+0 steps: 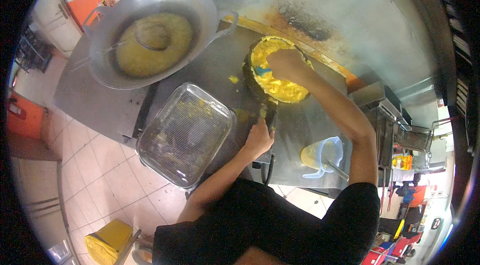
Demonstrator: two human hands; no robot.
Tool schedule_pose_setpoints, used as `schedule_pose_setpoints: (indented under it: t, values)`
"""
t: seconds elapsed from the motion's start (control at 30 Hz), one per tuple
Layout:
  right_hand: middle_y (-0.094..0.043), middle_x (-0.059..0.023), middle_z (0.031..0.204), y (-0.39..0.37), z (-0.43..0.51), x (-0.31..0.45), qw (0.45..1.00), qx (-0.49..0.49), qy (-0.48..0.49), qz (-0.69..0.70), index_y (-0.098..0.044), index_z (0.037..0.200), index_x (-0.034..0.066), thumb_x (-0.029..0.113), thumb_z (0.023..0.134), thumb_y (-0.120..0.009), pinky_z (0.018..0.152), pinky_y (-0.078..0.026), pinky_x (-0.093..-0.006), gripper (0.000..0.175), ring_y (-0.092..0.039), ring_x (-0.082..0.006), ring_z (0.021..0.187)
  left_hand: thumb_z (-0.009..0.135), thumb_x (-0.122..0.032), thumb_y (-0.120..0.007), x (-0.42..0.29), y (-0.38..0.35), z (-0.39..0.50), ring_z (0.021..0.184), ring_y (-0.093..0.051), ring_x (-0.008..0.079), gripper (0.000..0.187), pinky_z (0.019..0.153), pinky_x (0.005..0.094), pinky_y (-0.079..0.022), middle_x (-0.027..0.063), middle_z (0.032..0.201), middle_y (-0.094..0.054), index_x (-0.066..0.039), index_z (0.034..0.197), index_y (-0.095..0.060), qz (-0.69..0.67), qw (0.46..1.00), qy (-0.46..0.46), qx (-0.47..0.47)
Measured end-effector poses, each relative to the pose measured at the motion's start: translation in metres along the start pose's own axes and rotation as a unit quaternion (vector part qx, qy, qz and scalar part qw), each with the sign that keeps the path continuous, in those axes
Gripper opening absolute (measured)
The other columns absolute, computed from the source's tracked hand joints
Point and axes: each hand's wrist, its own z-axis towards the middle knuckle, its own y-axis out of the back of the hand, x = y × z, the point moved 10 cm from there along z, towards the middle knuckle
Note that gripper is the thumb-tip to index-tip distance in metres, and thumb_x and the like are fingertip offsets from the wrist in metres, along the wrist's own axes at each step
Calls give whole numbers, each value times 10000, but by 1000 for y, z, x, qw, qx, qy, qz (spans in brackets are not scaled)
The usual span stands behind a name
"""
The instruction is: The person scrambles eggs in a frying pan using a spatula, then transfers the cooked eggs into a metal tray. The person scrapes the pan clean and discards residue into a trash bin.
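Observation:
A dark frying pan [249, 77] full of a yellow, egg-like mixture [287, 90] sits on the steel cooktop. Its handle points towards me, and my left hand [259, 135] is closed around it. Over the pan, my right hand [287, 64] grips a utensil with a teal part [262, 71] showing in the mixture; the rest of it is hidden by the fingers. A rectangular glass dish [187, 135] with yellow residue lies to the left of my left hand. To the right stands a clear plastic measuring jug [322, 154] with yellow liquid and a metal tool leaning in it.
A large metal wok [202, 6] holds oil and a wire skimmer [153, 37] at the upper left. Yellow spatter [233, 79] marks the cooktop. A stained metal wall [356, 13] rises behind the pan. Fryer baskets [412, 137] are at the right; a yellow bin [110, 240] stands on the floor.

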Motion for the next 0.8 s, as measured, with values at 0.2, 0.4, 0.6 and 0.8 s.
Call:
schedule_pose_setpoints:
  t: [0.2,0.4,0.6,0.8]
  values:
    - [-707,-177,865,-25,-30,-41,996,37,-66,-37,-723,870,31,141,770,-618,660,-552,-450,182,-700,-317,822,838,-209,-653,5,-4,1,818,-615,485,522,732,524,-509,348,854,-598,126,1137,-387,-48,998,32,24]
    - [-712,-156,858,-45,-35,-79,988,20,-105,-111,-729,858,46,158,786,-621,620,-547,-455,172,-701,-308,821,822,-219,-675,-1,1,1,816,-615,482,540,708,533,-504,339,867,-604,141,1119,-403,-31,1000,4,0]
    - [-707,-179,865,-11,-61,-83,991,83,-95,-31,-716,839,9,105,746,-582,617,-539,-465,189,-701,-319,793,829,-242,-670,-1,3,1,886,-594,498,581,772,531,-489,361,931,-586,150,1159,-395,-20,999,38,25]
    - [-685,-226,817,-43,-42,-23,988,128,-12,90,-690,824,-46,92,723,-535,655,-529,-476,230,-685,-361,754,831,-231,-669,-7,12,-2,904,-586,501,640,788,527,-484,373,948,-582,175,1218,-361,-47,998,33,24]
